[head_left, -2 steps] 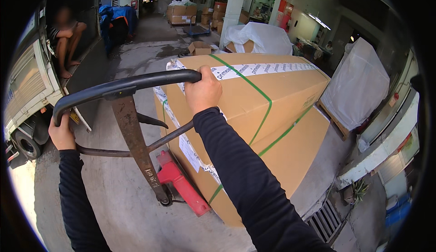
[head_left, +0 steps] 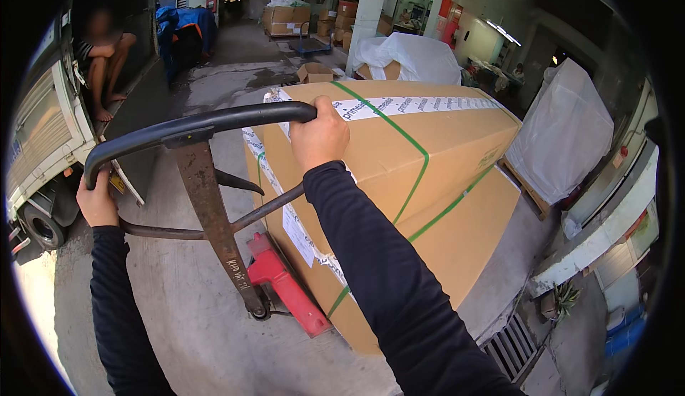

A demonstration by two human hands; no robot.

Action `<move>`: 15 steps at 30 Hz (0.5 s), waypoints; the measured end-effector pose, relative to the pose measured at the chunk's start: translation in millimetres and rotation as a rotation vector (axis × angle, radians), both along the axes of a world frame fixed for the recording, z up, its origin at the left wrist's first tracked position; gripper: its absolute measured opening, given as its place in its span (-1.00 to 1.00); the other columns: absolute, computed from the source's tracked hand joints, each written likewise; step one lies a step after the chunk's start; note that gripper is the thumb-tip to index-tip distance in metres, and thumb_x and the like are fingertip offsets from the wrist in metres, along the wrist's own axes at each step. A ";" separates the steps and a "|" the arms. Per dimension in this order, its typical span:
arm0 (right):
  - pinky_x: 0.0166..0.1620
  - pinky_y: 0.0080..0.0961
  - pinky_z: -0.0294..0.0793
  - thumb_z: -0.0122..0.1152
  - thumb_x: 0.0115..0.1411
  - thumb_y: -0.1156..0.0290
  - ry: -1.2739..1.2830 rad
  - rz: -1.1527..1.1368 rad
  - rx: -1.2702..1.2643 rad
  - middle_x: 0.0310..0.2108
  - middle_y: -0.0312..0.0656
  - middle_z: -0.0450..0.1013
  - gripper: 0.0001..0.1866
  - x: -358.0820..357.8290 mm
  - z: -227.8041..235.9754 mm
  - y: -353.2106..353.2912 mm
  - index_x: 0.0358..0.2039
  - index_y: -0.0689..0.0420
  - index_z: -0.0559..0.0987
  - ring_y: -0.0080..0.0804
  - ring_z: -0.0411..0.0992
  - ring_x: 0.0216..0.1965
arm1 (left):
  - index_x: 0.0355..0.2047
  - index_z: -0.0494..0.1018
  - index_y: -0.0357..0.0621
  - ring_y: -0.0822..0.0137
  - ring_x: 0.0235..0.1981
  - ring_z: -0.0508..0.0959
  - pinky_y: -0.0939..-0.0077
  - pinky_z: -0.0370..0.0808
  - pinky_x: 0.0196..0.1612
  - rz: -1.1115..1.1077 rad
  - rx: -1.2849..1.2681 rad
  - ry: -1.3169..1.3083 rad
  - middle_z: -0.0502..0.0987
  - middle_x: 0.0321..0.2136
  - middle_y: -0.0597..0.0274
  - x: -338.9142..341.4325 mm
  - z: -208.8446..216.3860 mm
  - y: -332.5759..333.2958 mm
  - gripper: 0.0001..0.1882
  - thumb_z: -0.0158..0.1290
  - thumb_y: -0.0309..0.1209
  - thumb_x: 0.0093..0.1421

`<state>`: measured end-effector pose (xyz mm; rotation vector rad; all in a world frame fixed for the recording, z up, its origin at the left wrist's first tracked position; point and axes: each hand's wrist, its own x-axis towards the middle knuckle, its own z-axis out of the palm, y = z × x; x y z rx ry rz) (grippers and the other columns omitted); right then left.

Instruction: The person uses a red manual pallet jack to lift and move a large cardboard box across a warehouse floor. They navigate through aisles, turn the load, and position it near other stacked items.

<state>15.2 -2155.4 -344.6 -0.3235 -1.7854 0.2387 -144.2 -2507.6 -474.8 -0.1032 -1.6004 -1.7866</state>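
A pallet jack point(head_left: 211, 203) stands before me, with a black loop handle, a rusty brown shaft and a red base. My left hand point(head_left: 98, 202) is closed round the handle's left end, below its bend. My right hand point(head_left: 320, 136) grips the right end of the top bar; part of that end is hidden under my fingers. Against the red base sit large stacked cardboard boxes point(head_left: 399, 143), bound with green straps and printed white tape. A white paper label point(head_left: 297, 235) is on the side facing the jack. My right forearm covers part of the boxes.
At left is a truck point(head_left: 53, 121) with a person point(head_left: 105, 61) sitting in its opening. Plastic-covered loads point(head_left: 560, 135) stand at right and farther back. A small open carton point(head_left: 315, 73), a blue platform cart point(head_left: 311, 46) and a pillar point(head_left: 369, 14) lie beyond. A floor grate point(head_left: 511, 346) is at lower right.
Both hands keep their hold on the handle. The boxes and jack sit very slightly differently in the picture; otherwise hardly anything differs.
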 end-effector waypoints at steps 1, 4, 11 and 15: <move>-0.28 -0.13 0.51 0.36 -0.05 0.36 -0.066 -0.012 -0.048 -0.51 0.04 0.54 -0.80 -8.9 -0.2 7.3 -0.44 0.14 0.54 0.09 0.54 -0.42 | -0.33 0.57 -0.24 0.56 -0.73 0.29 0.55 0.19 -0.63 -0.002 0.006 0.119 0.33 -0.71 0.42 -17.9 0.6 9.2 -0.72 0.18 -0.23 0.20; -0.21 -0.10 0.52 0.34 -0.03 0.27 -0.071 -0.057 -0.022 -0.49 0.09 0.56 -0.76 -35.8 7.5 28.0 -0.40 0.13 0.59 0.12 0.56 -0.37 | -0.35 0.56 -0.26 0.52 -0.71 0.33 0.56 0.24 -0.58 0.081 -0.248 0.333 0.34 -0.72 0.39 -58.2 15.1 33.0 -0.66 0.21 -0.17 0.17; -0.18 -0.18 0.53 0.35 0.00 0.23 0.033 -0.225 0.028 -0.48 0.09 0.57 -0.72 -119.2 5.3 45.5 -0.39 0.17 0.61 0.11 0.56 -0.34 | -0.38 0.60 -0.26 0.47 -0.66 0.36 0.51 0.31 -0.48 -0.254 -0.015 0.046 0.40 -0.70 0.32 -141.5 28.4 84.4 -0.61 0.26 -0.11 0.09; -0.18 -0.22 0.54 0.38 -0.01 0.27 -0.014 -0.315 0.042 -0.44 0.11 0.57 -0.69 -209.0 -5.2 41.8 -0.33 0.22 0.62 0.05 0.58 -0.33 | -0.36 0.59 -0.29 0.42 -0.58 0.41 0.47 0.38 -0.36 -0.298 -0.043 0.060 0.43 -0.67 0.27 -243.4 27.8 89.3 -0.61 0.25 -0.13 0.09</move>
